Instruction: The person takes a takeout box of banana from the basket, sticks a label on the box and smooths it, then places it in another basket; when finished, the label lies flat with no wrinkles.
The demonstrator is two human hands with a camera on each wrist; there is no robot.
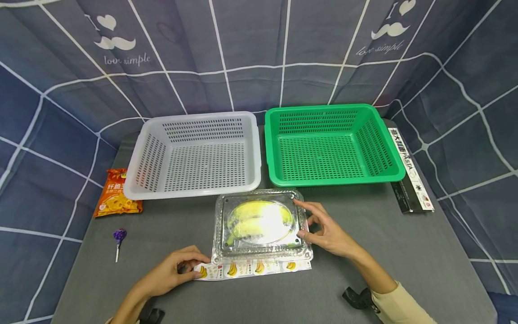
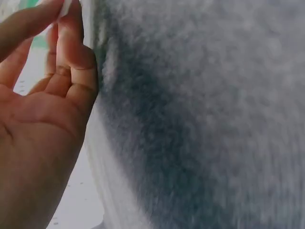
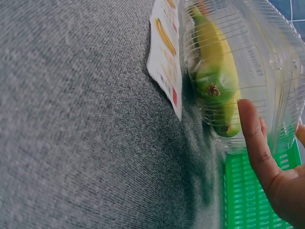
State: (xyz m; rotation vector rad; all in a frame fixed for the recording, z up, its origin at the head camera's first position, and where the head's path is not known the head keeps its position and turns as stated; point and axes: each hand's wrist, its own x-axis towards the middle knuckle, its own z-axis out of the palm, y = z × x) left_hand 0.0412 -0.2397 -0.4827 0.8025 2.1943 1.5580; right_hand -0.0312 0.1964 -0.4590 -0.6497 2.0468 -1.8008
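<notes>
A clear plastic clamshell box (image 1: pixel 220 216) with yellow-green bananas (image 3: pixel 217 62) inside stands closed on the grey table. Along its near edge lies a strip of white stickers (image 1: pixel 244 269) printed with bananas, its far edge partly hidden by the box. At the strip's left end, my left hand (image 1: pixel 178 268) pinches it between thumb and fingertips; the left wrist view shows a sliver of white between those fingers. My right hand (image 1: pixel 328 229) is at the box's right side, fingers spread, fingertips touching the lid's edge. In the right wrist view, an extended finger (image 3: pixel 259 143) lies against the clear wall.
Behind the box stand a white basket (image 1: pixel 190 194) and a green basket (image 1: pixel 336 181), side by side. An orange snack bag (image 1: pixel 117 198) and a purple lollipop (image 1: pixel 119 235) lie at left. A black-and-white pasta box (image 1: pixel 413 175) lies at right. Grid-patterned curtains (image 1: pixel 259 45) surround the table.
</notes>
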